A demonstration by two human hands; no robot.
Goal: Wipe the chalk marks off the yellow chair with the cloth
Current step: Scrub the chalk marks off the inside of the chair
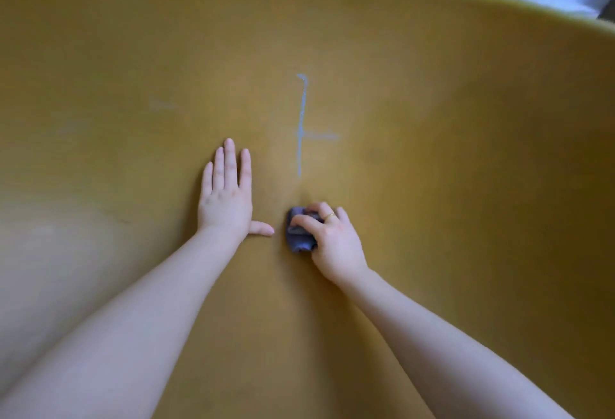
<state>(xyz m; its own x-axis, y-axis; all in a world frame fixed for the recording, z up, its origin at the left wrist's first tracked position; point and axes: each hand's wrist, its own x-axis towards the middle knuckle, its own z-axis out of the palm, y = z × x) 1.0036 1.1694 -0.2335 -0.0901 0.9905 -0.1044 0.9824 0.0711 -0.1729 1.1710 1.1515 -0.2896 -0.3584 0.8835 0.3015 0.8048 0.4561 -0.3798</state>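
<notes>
The left hand [226,195] lies flat on the yellow chair [432,119], fingers straight and together, thumb stuck out toward the right hand [329,239]. The right hand curls its fingers round a bunched purple cloth [298,235], pressing it onto the chair just beside the left thumb. Chalk marks [301,125], a long pale stroke with a short crossbar, begin just beyond the cloth. A gold ring [330,217] sits on a right finger.

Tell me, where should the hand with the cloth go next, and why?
Probably straight up the seat. The right hand grips the purple cloth just below the chalk line, which is still bright, with a short crossbar. The cloth is not yet on it. The left hand lies flat on the yellow chair, beside the line, out of the way.
</notes>
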